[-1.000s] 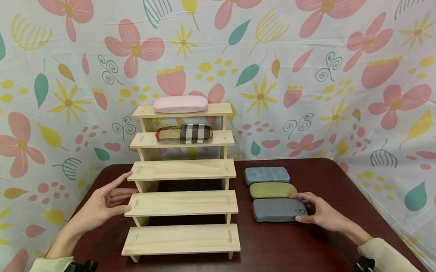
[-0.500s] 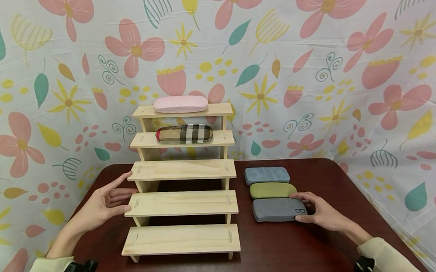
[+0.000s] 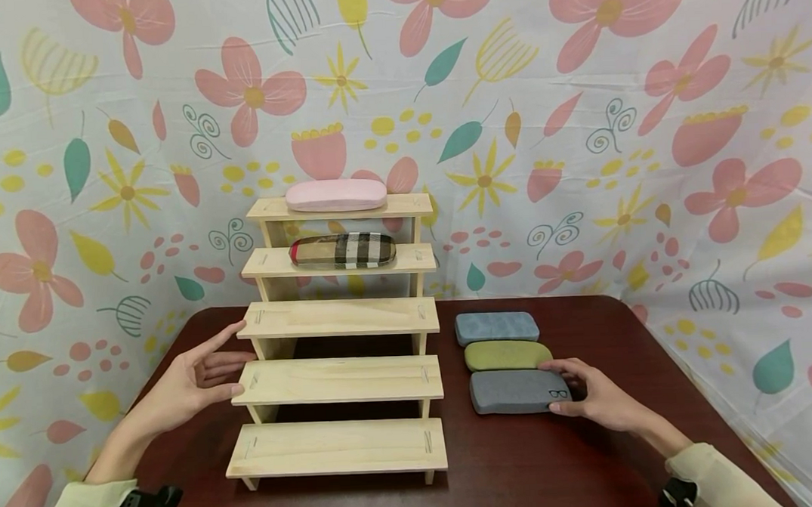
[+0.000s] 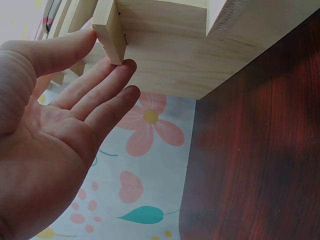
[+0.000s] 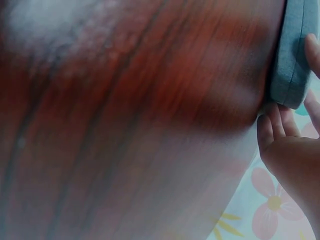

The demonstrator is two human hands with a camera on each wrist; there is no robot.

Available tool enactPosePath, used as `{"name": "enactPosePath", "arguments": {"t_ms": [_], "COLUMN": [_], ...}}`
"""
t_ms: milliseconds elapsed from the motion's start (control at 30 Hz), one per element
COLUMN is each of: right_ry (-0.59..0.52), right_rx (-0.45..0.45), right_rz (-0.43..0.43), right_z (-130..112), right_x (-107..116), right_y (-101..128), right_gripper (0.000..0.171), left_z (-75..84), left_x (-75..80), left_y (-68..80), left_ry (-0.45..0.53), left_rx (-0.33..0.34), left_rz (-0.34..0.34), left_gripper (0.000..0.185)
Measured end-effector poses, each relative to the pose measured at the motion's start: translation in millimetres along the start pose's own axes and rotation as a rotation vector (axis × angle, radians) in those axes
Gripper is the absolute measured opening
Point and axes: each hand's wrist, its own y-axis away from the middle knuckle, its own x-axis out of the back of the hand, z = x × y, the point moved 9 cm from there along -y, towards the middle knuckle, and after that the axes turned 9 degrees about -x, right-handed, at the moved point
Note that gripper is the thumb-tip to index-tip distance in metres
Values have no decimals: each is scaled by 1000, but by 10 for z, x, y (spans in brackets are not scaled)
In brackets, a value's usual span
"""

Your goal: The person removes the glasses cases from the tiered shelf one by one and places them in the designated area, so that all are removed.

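A wooden display rack (image 3: 340, 380) with several steps stands left of centre in the head view. Beside its left end is my left hand (image 3: 192, 380), fingers extended, thumb at the end of one step; in the left wrist view the thumb and fingertips meet that board's end (image 4: 110, 32). To the right of the rack lies a grey glasses case (image 3: 514, 391) printed with small spectacles. My right hand (image 3: 597, 392) grips its right end, thumb at the front edge and forefinger at the back. In the right wrist view the case's end (image 5: 290, 75) shows between thumb and fingers.
Behind the grey case lie a green glasses case (image 3: 506, 354) and a blue one (image 3: 496, 327). A pink case (image 3: 335, 194) rests on the top step, a plaid case (image 3: 343, 251) on the step below. Flowered cloth (image 3: 553, 202) hangs behind the dark table (image 3: 524, 475).
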Motion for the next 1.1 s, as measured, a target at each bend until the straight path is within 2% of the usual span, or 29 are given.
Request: {"name": "enactPosePath", "arguments": {"t_ms": [433, 600, 767, 933, 1100], "right_ry": [43, 12, 29, 119, 155], "right_rx": [10, -36, -46, 31, 92], "right_rz": [59, 78, 123, 175, 169], "right_z": [-104, -229, -507, -920, -1346], "right_x": [118, 225, 345, 410, 388], "right_y": [53, 89, 58, -68, -260], "right_gripper": [61, 59, 49, 41, 41], "left_z": [-41, -36, -39, -41, -30], "left_x": [-6, -12, 3, 11, 2], "left_y": [18, 19, 7, 4, 4], "left_ry": [-6, -10, -5, 5, 6], "left_rx": [36, 42, 37, 37, 32], "left_rz": [7, 8, 12, 11, 10], "left_gripper": [87, 88, 88, 88, 88]}}
